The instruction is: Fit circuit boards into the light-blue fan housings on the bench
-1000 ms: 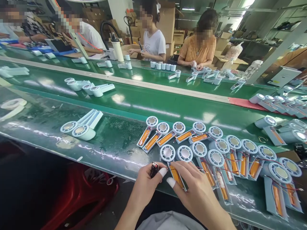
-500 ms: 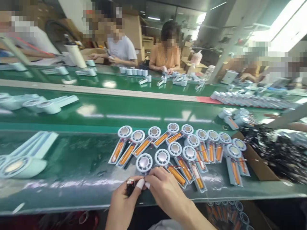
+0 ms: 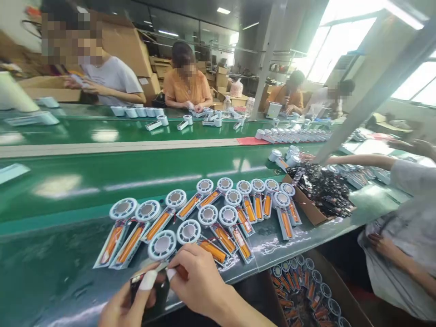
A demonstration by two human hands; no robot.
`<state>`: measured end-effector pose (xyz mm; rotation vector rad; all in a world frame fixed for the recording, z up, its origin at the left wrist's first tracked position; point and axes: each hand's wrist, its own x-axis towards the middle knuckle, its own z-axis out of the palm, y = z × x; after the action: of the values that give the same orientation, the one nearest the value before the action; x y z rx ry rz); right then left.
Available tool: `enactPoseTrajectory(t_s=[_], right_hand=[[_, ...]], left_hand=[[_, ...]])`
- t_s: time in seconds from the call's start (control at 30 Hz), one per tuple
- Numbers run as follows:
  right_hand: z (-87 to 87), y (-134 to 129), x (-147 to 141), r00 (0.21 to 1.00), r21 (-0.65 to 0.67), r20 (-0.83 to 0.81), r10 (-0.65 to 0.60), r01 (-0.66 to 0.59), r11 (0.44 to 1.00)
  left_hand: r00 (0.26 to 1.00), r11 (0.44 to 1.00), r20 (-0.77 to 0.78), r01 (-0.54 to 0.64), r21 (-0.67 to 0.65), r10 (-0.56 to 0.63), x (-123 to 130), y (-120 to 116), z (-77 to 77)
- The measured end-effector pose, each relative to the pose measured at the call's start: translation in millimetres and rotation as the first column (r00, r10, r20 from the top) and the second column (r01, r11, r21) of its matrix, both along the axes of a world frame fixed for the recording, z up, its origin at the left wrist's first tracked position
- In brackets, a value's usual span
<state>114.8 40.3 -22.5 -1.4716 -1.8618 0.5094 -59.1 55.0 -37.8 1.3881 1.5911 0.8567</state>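
Observation:
My left hand (image 3: 131, 297), with a white covering on the thumb tip, holds a small black part (image 3: 135, 285) between its fingers. Beside it, my right hand (image 3: 200, 279) has thumb and fingers pinched together; whatever lies between them is hidden. Both hands meet just below a pale blue round-headed housing (image 3: 162, 245), whose lower part they cover. To the right lies a similar housing (image 3: 189, 232) with an orange insert in its handle. Several more such housings spread across the bench behind my hands, handles toward me.
A cardboard box (image 3: 308, 206) of black parts stands on the bench at right. Below the edge, another box (image 3: 344, 290) holds more housings. A green conveyor (image 3: 163, 168) runs behind. At right, a co-worker's arm (image 3: 361, 160) reaches over; other people sit opposite.
The view has swung to the right, so the bench things appear farther left and the co-worker at right shows more. My hands stay together below the same housing, the black part still held.

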Motion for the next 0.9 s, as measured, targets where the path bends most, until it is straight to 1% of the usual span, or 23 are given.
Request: enactPoseTrajectory(t_s=[0.1, 0.17, 0.23, 0.3, 0.37, 0.43, 0.53, 0.63, 0.73, 0.9], right_hand=[[0.2, -2, 7, 0.992, 0.0, -0.062, 0.109, -0.109, 0.994], [0.5, -2, 11, 0.987, 0.037, -0.035, 0.159, -0.157, 0.987], [2.3, 0, 14, 0.977, 0.101, 0.062, 0.203, -0.209, 0.973], [5.7, 1, 14, 0.943, 0.148, 0.196, 0.269, -0.299, 0.943], [9.7, 0, 13, 0.895, 0.16, 0.301, 0.33, -0.388, 0.908], [12.7, -1, 11, 0.862, 0.163, 0.353, 0.363, -0.438, 0.884], [14.0, -4, 8, 0.853, 0.171, 0.37, 0.367, -0.451, 0.876], [14.0, -4, 4, 0.866, 0.172, 0.38, 0.324, -0.411, 0.895], [15.9, -2, 0, 0.869, 0.153, 0.399, 0.292, -0.377, 0.913], [19.6, 0, -3, 0.842, 0.103, 0.434, 0.32, -0.399, 0.911]], left_hand=[[0.997, 0.999, 0.07, -0.025, 0.027, 0.023, 9, -10, 15.1], [0.995, 0.999, 0.1, -0.032, 0.021, 0.03, 13, -22, 19.1], [0.994, 0.999, 0.101, -0.044, 0.011, 0.043, 15, -37, 18.3], [0.994, 0.998, 0.081, -0.065, -0.011, 0.066, 17, -52, 15.0], [0.993, 0.996, 0.085, -0.078, -0.042, 0.082, 19, -63, 11.6], [0.992, 0.995, 0.097, -0.071, -0.063, 0.077, 19, -68, 9.8], [0.997, 0.997, 0.071, -0.008, -0.071, 0.014, 17, -62, 11.4], [0.997, 0.995, 0.026, 0.071, -0.065, -0.07, 12, -51, 14.6], [0.993, 0.995, -0.053, 0.101, -0.007, -0.101, 8, -45, 14.2], [0.98, 0.983, -0.147, 0.148, 0.11, -0.131, 6, -47, 7.3]])
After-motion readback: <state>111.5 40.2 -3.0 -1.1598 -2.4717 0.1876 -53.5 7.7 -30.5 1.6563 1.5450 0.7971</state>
